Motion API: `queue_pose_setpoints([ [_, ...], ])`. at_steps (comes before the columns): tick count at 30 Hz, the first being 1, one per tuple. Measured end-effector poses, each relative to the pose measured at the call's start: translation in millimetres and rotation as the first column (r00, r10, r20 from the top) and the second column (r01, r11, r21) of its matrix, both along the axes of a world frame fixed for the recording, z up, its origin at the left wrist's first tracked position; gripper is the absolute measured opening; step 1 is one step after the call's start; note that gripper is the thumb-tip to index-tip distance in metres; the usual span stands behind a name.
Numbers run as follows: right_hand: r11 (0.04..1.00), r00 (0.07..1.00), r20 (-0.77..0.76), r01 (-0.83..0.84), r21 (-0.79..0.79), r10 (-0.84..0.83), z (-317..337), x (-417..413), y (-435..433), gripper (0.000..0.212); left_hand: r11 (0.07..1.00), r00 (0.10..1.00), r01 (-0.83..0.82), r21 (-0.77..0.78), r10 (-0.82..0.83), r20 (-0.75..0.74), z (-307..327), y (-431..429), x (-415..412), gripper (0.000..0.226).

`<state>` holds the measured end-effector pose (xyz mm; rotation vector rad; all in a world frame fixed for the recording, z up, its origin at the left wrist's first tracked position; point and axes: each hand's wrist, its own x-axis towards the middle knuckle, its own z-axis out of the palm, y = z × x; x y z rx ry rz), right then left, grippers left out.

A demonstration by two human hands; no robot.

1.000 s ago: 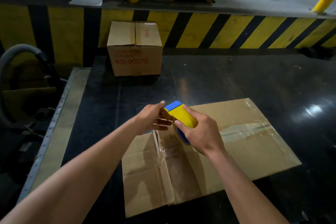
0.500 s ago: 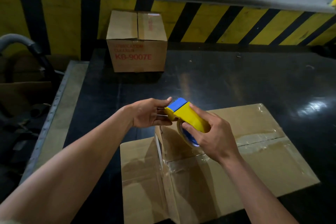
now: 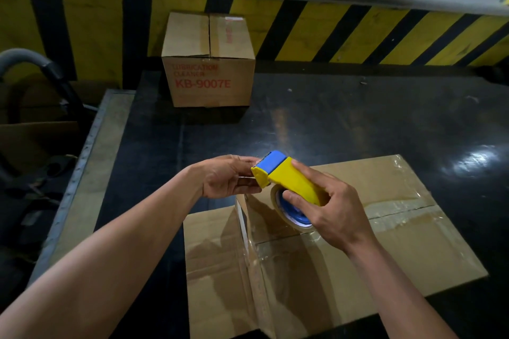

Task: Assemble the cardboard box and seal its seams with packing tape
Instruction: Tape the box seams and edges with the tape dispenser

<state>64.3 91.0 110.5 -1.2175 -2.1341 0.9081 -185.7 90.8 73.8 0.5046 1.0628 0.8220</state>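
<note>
A flattened cardboard box (image 3: 413,250) lies on the dark table (image 3: 358,124), with old clear tape along its seams. Above its left part my right hand (image 3: 330,212) grips a yellow and blue tape dispenser (image 3: 286,176) with a roll of clear tape in it. My left hand (image 3: 225,176) is at the dispenser's blue front end, fingers pinched there; the tape end itself is too hard to make out.
An assembled brown box (image 3: 209,63) marked KB-9007E stands at the table's far edge, against a yellow and black striped barrier (image 3: 358,33). A metal-edged strip (image 3: 91,162) runs along the table's left side. A grey curved handle (image 3: 30,60) is at far left.
Both hands with the dispenser have lifted slightly off the flat box and the view has shifted closer. The dispenser's front end now tilts up toward the left hand.
</note>
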Motion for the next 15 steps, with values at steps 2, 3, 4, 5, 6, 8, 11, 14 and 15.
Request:
queue_pose_setpoints([
  [2,1.0,1.0,0.012,-0.002,0.0,0.002,-0.1,1.3,-2.0,0.071,0.999,0.997,0.032,0.019,-0.031,-0.069,1.6,1.9,0.2,0.03],
  [3,1.0,1.0,0.023,0.003,0.002,-0.003,-0.3,1.8,-3.0,0.07,0.998,0.993,0.055,0.024,-0.052,-0.106,2.9,2.9,0.4,0.03],
  [4,1.0,0.999,0.037,0.011,0.007,-0.011,-0.7,2.4,-4.0,0.069,0.997,0.988,0.076,0.026,-0.072,-0.14,4.1,4.7,-0.2,0.029],
  [5,1.0,0.999,0.049,0.018,0.012,-0.018,-0.9,3.0,-5.2,0.068,0.995,0.981,0.095,0.027,-0.089,-0.174,5.2,5.5,-0.3,0.028],
  [6,1.0,0.998,0.058,0.022,0.016,-0.023,-0.9,3.2,-6.6,0.067,0.994,0.971,0.109,0.029,-0.101,-0.216,6.0,6.6,-0.9,0.027],
  [8,0.999,0.996,0.083,0.02,0.032,-0.022,-0.8,2.4,-10.1,0.067,0.991,0.942,0.122,0.061,-0.097,-0.322,3.9,9.5,-1.2,0.025],
  [11,0.998,0.991,0.127,0.03,0.06,-0.037,0.3,-0.9,-14.8,0.067,0.977,0.877,0.171,0.124,-0.094,-0.472,2.0,15.6,-1.0,0.02],
  [14,0.997,0.989,0.136,0.054,0.052,-0.06,4.2,-3.8,-21.4,0.066,0.972,0.845,0.181,0.15,-0.075,-0.53,5.4,22.8,-4.2,0.013],
  [15,0.997,0.987,0.144,0.059,0.051,-0.066,5.6,-5.6,-23.3,0.066,0.971,0.835,0.18,0.159,-0.066,-0.546,7.1,24.4,-4.8,0.011],
])
